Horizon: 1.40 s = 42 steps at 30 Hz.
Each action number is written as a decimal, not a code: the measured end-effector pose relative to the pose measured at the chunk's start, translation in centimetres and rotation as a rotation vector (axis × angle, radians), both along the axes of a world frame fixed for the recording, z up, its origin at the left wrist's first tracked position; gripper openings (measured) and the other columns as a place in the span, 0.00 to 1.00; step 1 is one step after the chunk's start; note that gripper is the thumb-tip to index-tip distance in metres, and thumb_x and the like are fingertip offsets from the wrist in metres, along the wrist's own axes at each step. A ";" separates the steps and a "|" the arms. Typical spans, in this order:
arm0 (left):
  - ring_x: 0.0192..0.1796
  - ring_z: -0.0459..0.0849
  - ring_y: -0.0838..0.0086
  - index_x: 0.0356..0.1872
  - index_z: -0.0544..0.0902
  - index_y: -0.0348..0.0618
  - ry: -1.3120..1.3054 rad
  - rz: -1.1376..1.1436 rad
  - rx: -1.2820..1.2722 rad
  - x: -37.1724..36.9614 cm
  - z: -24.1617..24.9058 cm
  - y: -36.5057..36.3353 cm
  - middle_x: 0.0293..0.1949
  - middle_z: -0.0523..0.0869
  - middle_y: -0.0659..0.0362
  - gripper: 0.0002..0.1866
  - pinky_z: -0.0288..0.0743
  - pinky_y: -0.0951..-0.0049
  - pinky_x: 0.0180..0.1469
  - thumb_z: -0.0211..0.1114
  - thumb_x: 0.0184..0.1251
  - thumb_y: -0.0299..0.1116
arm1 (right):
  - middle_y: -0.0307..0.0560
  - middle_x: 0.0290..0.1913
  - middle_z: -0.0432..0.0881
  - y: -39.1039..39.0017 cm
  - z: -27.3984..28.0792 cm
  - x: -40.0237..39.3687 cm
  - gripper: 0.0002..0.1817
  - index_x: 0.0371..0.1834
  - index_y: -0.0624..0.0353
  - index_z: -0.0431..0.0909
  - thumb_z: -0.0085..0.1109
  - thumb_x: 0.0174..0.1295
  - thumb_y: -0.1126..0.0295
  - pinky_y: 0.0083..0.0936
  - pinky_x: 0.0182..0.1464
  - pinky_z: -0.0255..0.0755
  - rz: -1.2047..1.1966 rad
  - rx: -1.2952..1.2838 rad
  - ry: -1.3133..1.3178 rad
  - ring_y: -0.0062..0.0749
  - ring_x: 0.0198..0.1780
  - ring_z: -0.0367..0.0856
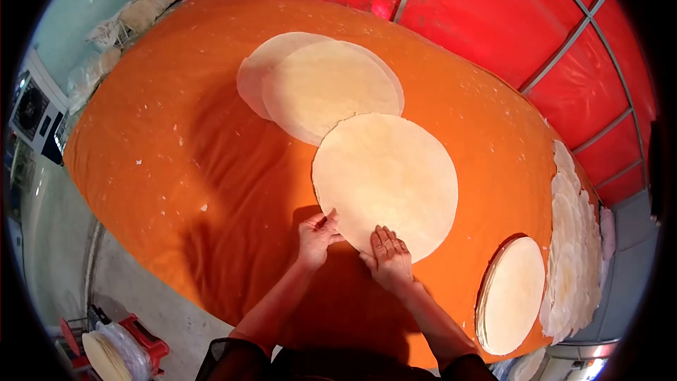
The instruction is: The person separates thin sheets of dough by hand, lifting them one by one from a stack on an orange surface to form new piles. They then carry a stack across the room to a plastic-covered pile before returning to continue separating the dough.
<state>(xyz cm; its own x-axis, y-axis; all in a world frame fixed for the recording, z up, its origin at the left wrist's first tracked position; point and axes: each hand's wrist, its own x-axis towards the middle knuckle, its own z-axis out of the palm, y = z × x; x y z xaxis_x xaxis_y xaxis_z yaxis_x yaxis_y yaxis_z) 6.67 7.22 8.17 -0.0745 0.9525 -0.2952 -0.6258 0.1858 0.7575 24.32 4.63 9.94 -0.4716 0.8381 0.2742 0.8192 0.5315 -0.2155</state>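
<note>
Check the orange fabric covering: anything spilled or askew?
Small whitish flakes dot the orange fabric covering left of the left hand, where it also bunches into creases; both interrupt an otherwise fairly smooth surface.

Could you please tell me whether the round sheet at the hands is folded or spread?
Spread: the sheet shows a broad round face without a fold, with the left hand and right hand at its near edge.
</note>
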 end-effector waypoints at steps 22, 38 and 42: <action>0.43 0.79 0.62 0.50 0.69 0.35 0.093 -0.098 -0.226 -1.3 0.4 3.2 0.46 0.75 0.52 0.19 0.78 0.59 0.36 0.57 0.58 0.30 | 0.52 0.16 0.67 16.2 24.5 5.2 0.05 0.18 0.64 0.70 0.50 0.49 0.81 0.29 0.20 0.59 -0.137 0.280 0.126 0.27 0.17 0.63; 0.39 0.82 0.68 0.45 0.72 0.36 -0.162 0.120 -0.139 -4.7 -1.1 -1.8 0.40 0.81 0.52 0.18 0.77 0.67 0.42 0.45 0.70 0.41 | 0.61 0.52 0.73 5.7 -1.0 -6.5 0.22 0.50 0.68 0.70 0.47 0.48 0.75 0.41 0.58 0.63 0.230 0.137 -0.084 0.49 0.52 0.73; 0.37 0.82 0.68 0.45 0.72 0.35 -0.163 0.130 -0.069 -5.0 -0.3 -1.5 0.38 0.81 0.53 0.18 0.77 0.68 0.41 0.44 0.70 0.41 | 0.59 0.53 0.72 4.4 -0.5 -5.9 0.22 0.50 0.67 0.70 0.51 0.48 0.75 0.42 0.59 0.61 0.173 0.042 0.022 0.49 0.55 0.72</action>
